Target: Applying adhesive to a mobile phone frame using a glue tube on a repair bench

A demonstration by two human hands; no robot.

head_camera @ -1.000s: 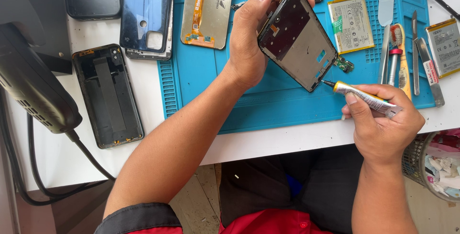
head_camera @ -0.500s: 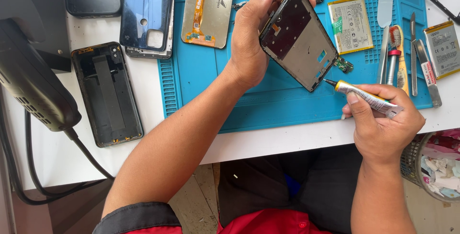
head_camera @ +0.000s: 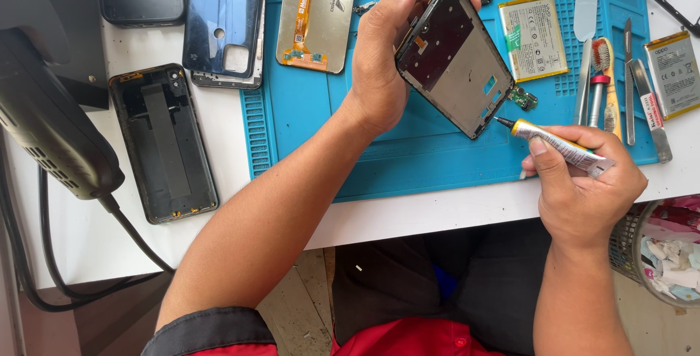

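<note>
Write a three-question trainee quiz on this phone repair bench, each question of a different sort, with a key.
1. True or false: the left hand holds the phone frame above the blue mat.
2. What does the right hand hold?
A. tweezers
B. glue tube
C. battery
3. Where does the tube's tip point?

Key: 1 true; 2 B; 3 at the frame's lower corner.

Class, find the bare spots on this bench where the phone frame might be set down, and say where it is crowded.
Free: the blue silicone mat under the black phone frame, toward its near edge, and the white table strip before it. Crowded: the mat's right side with flat batteries and hand tools, and the left with phone backs.
</note>
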